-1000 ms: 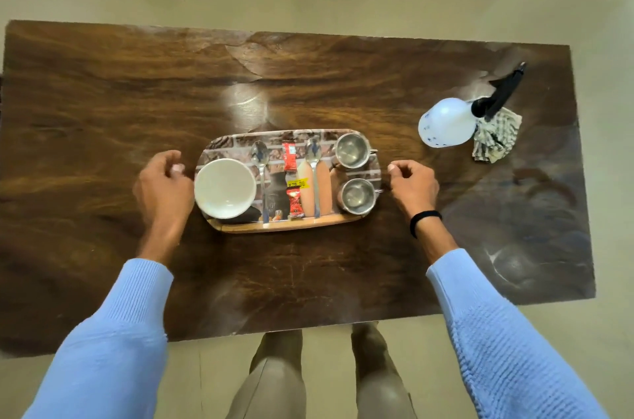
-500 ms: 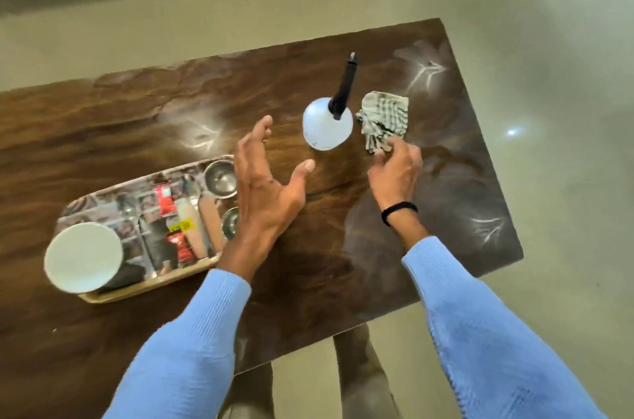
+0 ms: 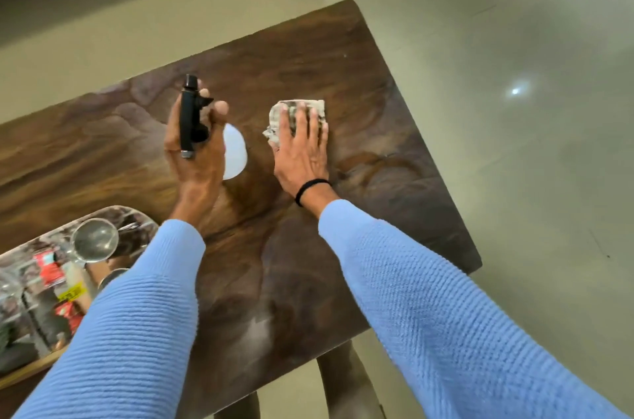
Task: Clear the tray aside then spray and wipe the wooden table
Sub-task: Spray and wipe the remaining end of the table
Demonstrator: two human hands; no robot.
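Note:
My left hand (image 3: 195, 147) is wrapped around the black head of the white spray bottle (image 3: 235, 151), whose round body shows to the right of my palm. My right hand (image 3: 302, 147) lies flat, fingers spread, pressing the checked cloth (image 3: 291, 109) onto the dark wooden table (image 3: 360, 82). The tray (image 3: 133, 216) sits at the lower left of the table, partly under my left sleeve, carrying two steel cups (image 3: 94, 240), red sachets and other small items.
The table's right edge and near right corner (image 3: 473, 267) border a pale tiled floor (image 3: 514, 144). My legs show below the table's near edge. Pale smears mark the wood near the front.
The tray has shifted to the left side of the table. My left hand has closed on the spray bottle, and my right hand has flattened onto the cloth.

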